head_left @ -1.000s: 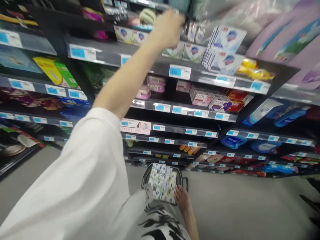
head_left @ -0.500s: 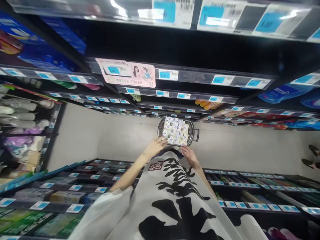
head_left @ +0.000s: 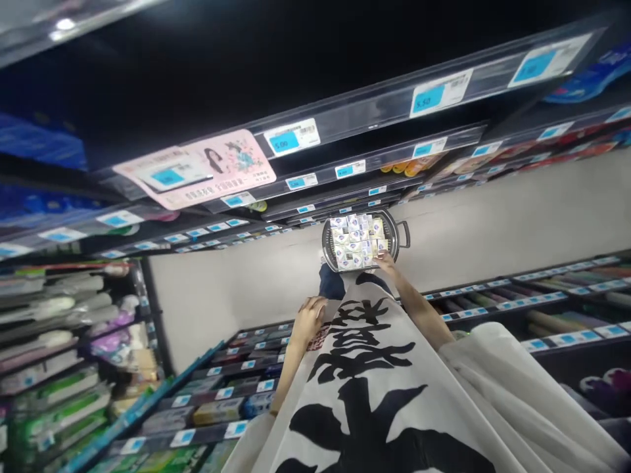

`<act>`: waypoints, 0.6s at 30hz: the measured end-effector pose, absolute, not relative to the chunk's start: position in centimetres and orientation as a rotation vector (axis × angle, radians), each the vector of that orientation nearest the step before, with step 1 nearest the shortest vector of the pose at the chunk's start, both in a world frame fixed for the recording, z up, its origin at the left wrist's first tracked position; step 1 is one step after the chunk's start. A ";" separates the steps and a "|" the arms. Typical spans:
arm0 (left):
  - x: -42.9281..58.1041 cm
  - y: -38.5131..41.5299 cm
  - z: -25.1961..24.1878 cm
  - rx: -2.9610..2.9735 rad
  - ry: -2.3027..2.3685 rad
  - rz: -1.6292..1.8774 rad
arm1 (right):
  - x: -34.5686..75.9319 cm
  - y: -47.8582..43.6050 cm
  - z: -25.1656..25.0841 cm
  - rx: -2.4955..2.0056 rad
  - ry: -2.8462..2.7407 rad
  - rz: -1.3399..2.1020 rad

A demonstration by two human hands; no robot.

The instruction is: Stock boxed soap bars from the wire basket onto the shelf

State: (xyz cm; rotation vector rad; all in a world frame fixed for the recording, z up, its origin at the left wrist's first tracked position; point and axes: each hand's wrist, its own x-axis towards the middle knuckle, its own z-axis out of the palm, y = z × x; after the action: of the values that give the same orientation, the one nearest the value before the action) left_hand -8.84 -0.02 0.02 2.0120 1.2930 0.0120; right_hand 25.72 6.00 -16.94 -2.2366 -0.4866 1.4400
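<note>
Apparently packed close to save room, boxes (head_left: 353,236) sit in the basket (head_left: 393,231) at twelve o'clock, right hand (head_left: 386,261) touching their four-o'clock edge, grip unclear, left hand (head_left: 308,320) bent-fingered at seven, palm hidden, grip unclear.

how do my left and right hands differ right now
The left hand is by the shirt, apart from the basket; the right hand is at the small boxes in it. The left hand looks larger in view, the right hand smaller. Both are bare.
</note>
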 end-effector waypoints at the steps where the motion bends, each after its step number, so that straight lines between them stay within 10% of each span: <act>1: -9.7 1.0 -0.2 2.036 1.247 -0.026 | 25.2 5.9 -17.4 -2.270 -0.523 1.406; 18: -31.3 11.0 -3.5 2.146 1.200 -0.259 | 15.3 18.9 -32.6 -2.611 -0.575 1.092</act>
State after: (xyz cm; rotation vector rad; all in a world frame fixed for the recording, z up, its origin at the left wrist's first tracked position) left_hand -31.33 10.97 -3.46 2.1465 1.1999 -0.2591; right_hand 15.26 18.92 -32.61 -2.6106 -0.5747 1.0923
